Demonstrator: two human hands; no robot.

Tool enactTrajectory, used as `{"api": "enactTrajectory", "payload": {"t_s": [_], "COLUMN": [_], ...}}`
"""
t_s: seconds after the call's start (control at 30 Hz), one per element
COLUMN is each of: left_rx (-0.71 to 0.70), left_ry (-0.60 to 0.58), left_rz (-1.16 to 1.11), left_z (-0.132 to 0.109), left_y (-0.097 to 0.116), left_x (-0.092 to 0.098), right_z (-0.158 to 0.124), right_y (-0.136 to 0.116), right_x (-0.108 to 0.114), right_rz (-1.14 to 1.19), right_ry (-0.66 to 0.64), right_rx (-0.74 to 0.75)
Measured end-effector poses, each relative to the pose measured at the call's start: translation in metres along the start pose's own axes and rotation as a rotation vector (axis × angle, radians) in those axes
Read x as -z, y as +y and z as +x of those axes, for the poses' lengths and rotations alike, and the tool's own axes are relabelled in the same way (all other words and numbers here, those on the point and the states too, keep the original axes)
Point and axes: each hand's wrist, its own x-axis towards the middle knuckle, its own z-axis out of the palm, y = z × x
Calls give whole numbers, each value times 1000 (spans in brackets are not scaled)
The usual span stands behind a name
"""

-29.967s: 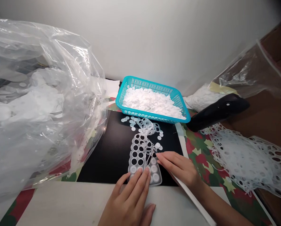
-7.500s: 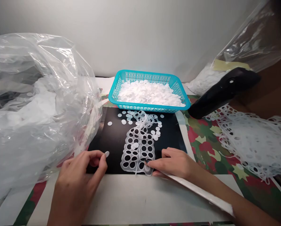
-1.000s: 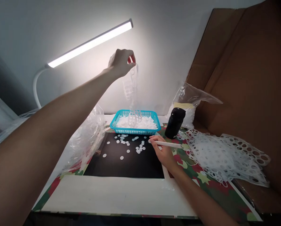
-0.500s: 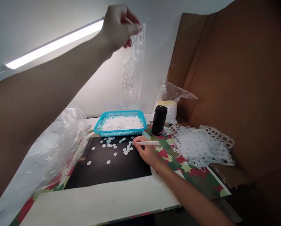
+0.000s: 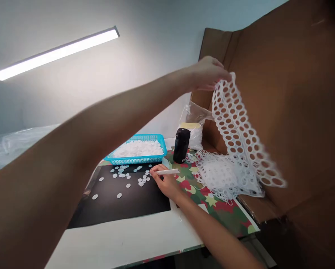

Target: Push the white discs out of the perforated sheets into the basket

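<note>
A perforated white strip [image 5: 234,127], raised high and hanging in a long, slightly curved band in front of the brown cardboard [image 5: 296,93], well above the tabletop. Its top end pinched between the fingers of the left hand [image 5: 208,73], arm stretched across the view. Lower down, the right hand [image 5: 164,183] curled around a thin white stick [image 5: 167,172], its tip over a black mat [image 5: 119,209] and just beside a loose scatter of small white discs [image 5: 128,175].

Beyond the mat, a turquoise plastic basket [image 5: 135,160] heaped with white discs [image 5: 136,148]. To its right, a black bottle [image 5: 181,145], upright, and behind that a clear plastic bag [image 5: 191,127] packed with white material under a yellowish label. Further right, a tangled pile of perforated white sheets [image 5: 220,175], lying partly on camouflage-print paper [image 5: 215,215] and partly against the cardboard.

Under the near edge of the mat, a white board [image 5: 122,239]. At far left, clear plastic sheeting [image 5: 16,144], mostly behind the arm. Above, a white wall [image 5: 100,101] lit by a long bright lamp bar [image 5: 55,54].
</note>
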Motion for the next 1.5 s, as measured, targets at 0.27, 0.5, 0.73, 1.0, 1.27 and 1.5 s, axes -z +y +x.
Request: {"api": "enactTrajectory", "payload": {"t_s": [0.27, 0.5, 0.73, 1.0, 1.27, 1.5], "left_rx": [90, 436, 650, 509, 379, 363], "left_ry": [-16, -34, 88, 147, 196, 263], "left_rz": [-43, 106, 235, 256, 165, 39], "left_z": [-100, -294, -359, -333, -322, -310], "left_y": [-99, -203, -255, -272, -270, -276], "left_x": [14, 11, -16, -44, -52, -55], "right_z": [2, -16, -45, -18, 14, 24], "right_y": [4, -7, 7, -6, 14, 10], "right_x": [5, 47, 68, 38, -44, -74], "right_rz": [-144, -426, -666, -709, -450, -257], "right_ry": [-136, -296, -289, -129, -78, -100], "right_rx": [-139, -188, -269, -138, -6, 62]}}
